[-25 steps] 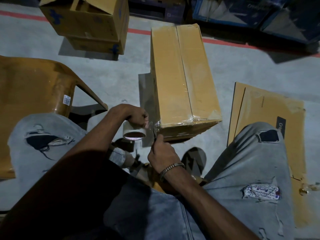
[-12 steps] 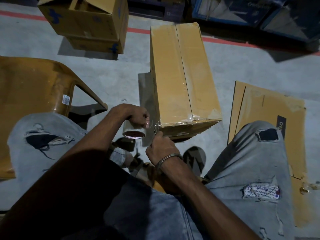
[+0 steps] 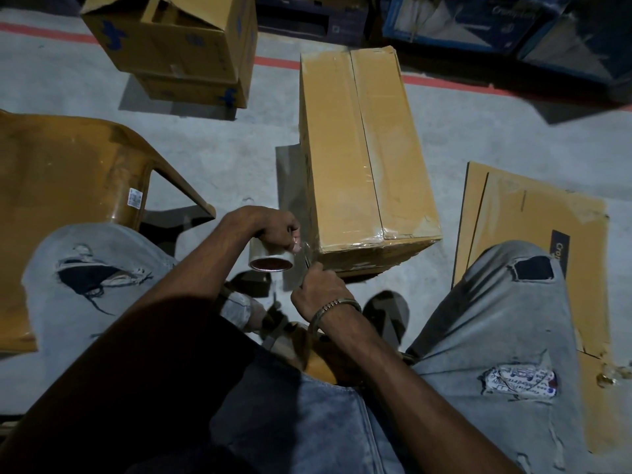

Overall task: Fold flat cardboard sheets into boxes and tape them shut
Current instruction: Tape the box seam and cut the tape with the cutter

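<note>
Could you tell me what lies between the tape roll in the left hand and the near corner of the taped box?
In the head view, a short stretch of clear tape spans from the tape roll to the taped box.

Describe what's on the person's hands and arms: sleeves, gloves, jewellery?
No gloves on either hand. The right hand has a silver metal chain bracelet at the wrist, with the forearm bare up to the frame edge. The left hand shows no ring, watch or band, and the forearm is bare; the upper arm is in deep shadow, so a sleeve there cannot be told.

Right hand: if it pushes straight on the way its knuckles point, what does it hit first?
Most likely the near corner of the taped box, just beyond the right hand; depth there is unclear.
</note>
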Demonstrator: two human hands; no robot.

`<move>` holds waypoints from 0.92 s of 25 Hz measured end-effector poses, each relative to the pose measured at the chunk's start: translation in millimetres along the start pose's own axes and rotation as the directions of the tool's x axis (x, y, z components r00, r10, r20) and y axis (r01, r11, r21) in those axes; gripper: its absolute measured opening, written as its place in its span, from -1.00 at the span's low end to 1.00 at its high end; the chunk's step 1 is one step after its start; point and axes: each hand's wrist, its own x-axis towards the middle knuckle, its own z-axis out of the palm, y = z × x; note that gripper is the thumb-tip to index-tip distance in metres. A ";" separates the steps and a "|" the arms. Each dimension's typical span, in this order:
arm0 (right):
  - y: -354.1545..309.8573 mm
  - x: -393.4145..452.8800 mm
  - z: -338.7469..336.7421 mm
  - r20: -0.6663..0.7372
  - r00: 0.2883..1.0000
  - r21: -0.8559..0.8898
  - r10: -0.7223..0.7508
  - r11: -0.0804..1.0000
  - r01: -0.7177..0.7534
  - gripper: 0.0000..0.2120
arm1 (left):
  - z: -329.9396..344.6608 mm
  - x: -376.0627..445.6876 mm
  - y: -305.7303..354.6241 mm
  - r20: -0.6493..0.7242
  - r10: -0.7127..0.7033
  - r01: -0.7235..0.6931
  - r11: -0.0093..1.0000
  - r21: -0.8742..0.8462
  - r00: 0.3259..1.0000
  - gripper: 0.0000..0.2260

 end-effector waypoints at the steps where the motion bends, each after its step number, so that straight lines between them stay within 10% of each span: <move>1: 2.1 -0.7 0.5 0.009 1.000 0.000 0.001 1.000 -0.001 -0.63 | 0.0 0.5 -0.9 -0.002 0.002 -0.002 1.000 -0.010 1.000 -0.81; 9: 26.3 -19.9 -15.1 0.120 0.991 -0.003 -0.053 0.999 0.054 -0.65 | -0.2 0.4 -9.5 -0.009 -0.049 0.049 0.990 0.130 0.999 -0.91; 15: 40.5 21.4 -45.3 -0.158 0.976 0.062 -0.149 0.985 0.160 -0.91 | -14.5 -5.2 -13.9 -0.069 -0.092 0.103 0.978 0.181 0.993 -0.82; 23: 38.4 67.1 -24.3 -0.425 0.903 0.060 -0.060 0.994 0.095 -0.68 | -18.3 -7.1 -5.9 -0.057 -0.116 0.123 0.980 0.159 0.992 -0.78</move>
